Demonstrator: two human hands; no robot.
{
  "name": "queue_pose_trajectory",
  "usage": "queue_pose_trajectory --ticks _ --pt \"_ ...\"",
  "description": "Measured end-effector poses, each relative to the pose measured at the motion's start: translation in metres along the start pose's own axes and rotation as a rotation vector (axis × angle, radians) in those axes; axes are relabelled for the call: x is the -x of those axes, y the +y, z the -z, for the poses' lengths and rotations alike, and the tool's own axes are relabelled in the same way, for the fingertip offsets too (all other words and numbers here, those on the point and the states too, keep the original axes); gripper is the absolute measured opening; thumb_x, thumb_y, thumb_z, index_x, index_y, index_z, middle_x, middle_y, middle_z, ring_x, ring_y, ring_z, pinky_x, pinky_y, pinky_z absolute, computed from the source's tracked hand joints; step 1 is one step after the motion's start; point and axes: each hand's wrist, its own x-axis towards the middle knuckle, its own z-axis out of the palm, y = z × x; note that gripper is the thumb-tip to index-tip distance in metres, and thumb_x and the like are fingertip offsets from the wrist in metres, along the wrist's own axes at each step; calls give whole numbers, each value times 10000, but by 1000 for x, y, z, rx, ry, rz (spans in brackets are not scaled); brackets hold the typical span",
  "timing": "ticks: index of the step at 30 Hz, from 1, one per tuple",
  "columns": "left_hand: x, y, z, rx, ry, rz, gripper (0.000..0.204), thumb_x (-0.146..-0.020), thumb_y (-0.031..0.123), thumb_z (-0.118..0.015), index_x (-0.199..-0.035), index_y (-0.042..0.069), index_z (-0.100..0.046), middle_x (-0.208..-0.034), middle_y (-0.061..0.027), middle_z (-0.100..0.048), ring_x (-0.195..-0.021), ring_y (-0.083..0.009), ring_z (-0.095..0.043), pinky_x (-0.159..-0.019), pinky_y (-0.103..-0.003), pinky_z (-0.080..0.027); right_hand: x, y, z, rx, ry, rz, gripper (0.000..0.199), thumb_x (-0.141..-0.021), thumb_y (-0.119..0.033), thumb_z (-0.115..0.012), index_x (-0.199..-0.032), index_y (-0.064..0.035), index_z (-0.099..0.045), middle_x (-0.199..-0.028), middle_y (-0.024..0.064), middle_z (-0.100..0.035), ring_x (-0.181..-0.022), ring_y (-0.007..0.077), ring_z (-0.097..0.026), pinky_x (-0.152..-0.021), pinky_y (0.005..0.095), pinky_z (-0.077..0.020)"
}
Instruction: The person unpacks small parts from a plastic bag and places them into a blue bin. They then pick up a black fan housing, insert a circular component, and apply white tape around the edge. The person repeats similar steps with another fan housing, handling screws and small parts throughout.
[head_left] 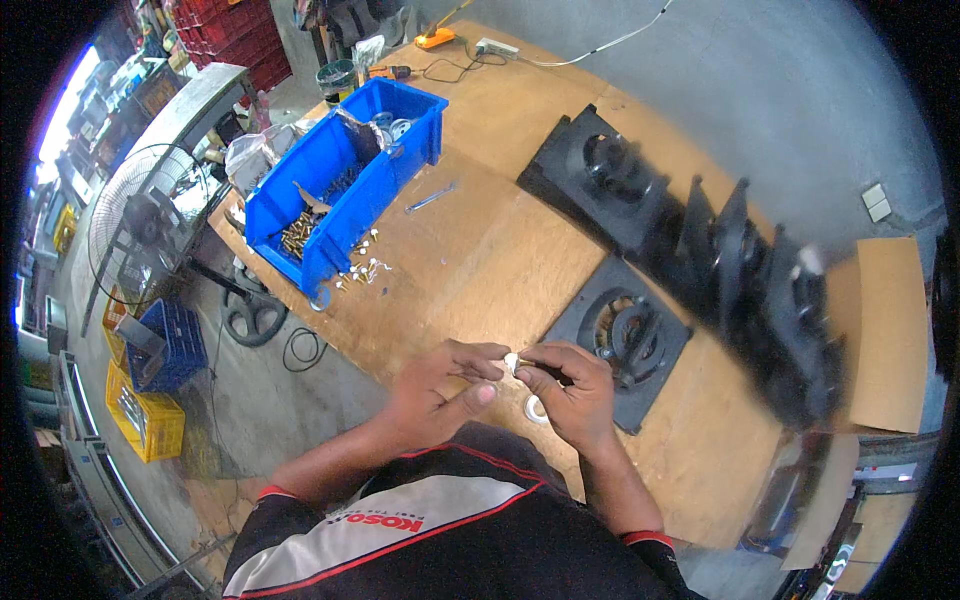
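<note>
Spanning a cluttered workshop — plywood table [500, 250], blue bin [345, 180].

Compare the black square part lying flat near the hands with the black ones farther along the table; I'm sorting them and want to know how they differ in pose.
The near black square part lies flat on the wooden table, its round centre facing up. The row of black parts beyond it stands tilted on edge, leaning one against the next. The near part lies alone beside the right hand; the row sits farther off. All look like the same dark square frames.
</note>
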Motion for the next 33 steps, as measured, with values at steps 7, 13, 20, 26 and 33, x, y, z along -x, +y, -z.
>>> queue_pose_trajectory --ticks 7,13,20,26,33 --pt "-19 -1 15 70 -225 438 241 -956 152 -661 -1130 -2 -597 -1034 -100 -691 -915 -158 -664 -831 -329 -545 -7 -1 0 47 -77 101 130 -820 -28 -722 -948 -10 -729 -914 138 -721 -822 252 -702 -741 321 -542" --pt "-7 -15 -4 375 -58 355 240 -941 75 -671 -1139 0 -558 -980 -88 -683 -900 -142 -658 -779 -306 -546 -2 19 -15 -304 -33 -122 184 -894 -77 -687 -1047 27 -693 -934 99 -698 -829 175 -671 -732 302 -552" --pt "-4 -37 28 281 177 250 230 -958 56 -640 -1133 14 -497 -996 -108 -661 -920 -138 -655 -762 -302 -557 -21 23 -77 -607 -107 -273 353 -993 -277 -618 -1182 21 -621 -1036 78 -645 -881 159 -624 -725 306 -553" --pt "-33 -42 127 -64 -75 223 289 -927 224 -692 -1098 8 -605 -1027 -100 -700 -895 -191 -702 -798 -348 -565 -64 33 -138 -576 49 -308 208 -973 -146 -618 -1096 20 -642 -987 90 -671 -859 160 -645 -728 308 -562" --pt "-130 -110 318 -662 286 225 217 -836 187 -679 -1019 72 -701 -919 -163 -726 -849 -312 -713 -758 -417 -557 -96 29 -161 -332 139 -307 213 -884 -28 -721 -1073 45 -657 -931 107 -711 -783 155 -678 -713 286 -569"
